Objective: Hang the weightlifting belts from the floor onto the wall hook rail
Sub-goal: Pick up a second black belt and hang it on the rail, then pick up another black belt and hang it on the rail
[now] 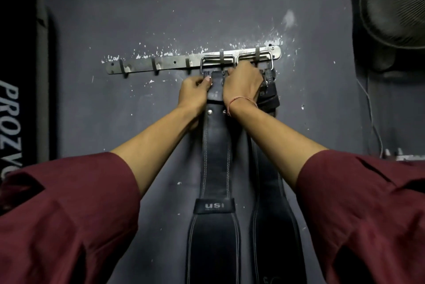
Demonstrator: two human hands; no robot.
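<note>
A steel hook rail point(170, 63) is screwed to the dark grey wall. Two black leather weightlifting belts hang from its right end by their metal buckles. The left belt point(215, 164) carries a "USI" loop; its buckle sits over the fourth hook. The right belt point(268, 191) hangs from the last hook, partly hidden behind my right arm. My left hand point(194, 94) pinches the left belt's strap just under the buckle. My right hand point(243, 83) grips the same strap's top right side at the buckle.
Three hooks on the rail's left part point(125, 68) carry nothing. A black padded bag with white lettering point(13, 109) stands at the far left. A fan point(395, 3) is mounted at the upper right, with a cable point(372, 118) running down the wall below it.
</note>
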